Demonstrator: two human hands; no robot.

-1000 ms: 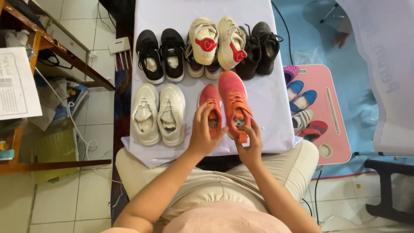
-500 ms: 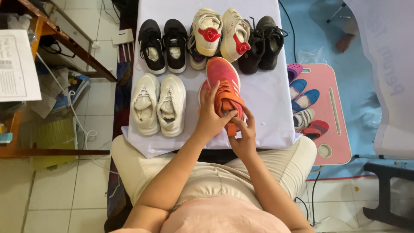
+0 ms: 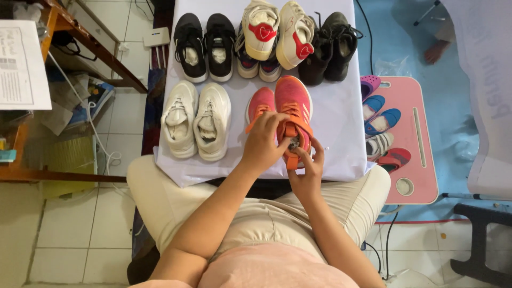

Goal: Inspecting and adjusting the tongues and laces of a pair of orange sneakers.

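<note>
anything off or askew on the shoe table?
Yes. The cream pair with red heel patches lies tipped, stacked over a darker pair, unlike the flat pairs around it. The right coral shoe sits askew against its mate, held by left hand and right hand.

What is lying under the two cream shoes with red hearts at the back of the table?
Under the cream shoes with red hearts lies another pair of shoes; only its dark heels with pink lining show. The rest is covered. Below them is the white table cover.
</note>
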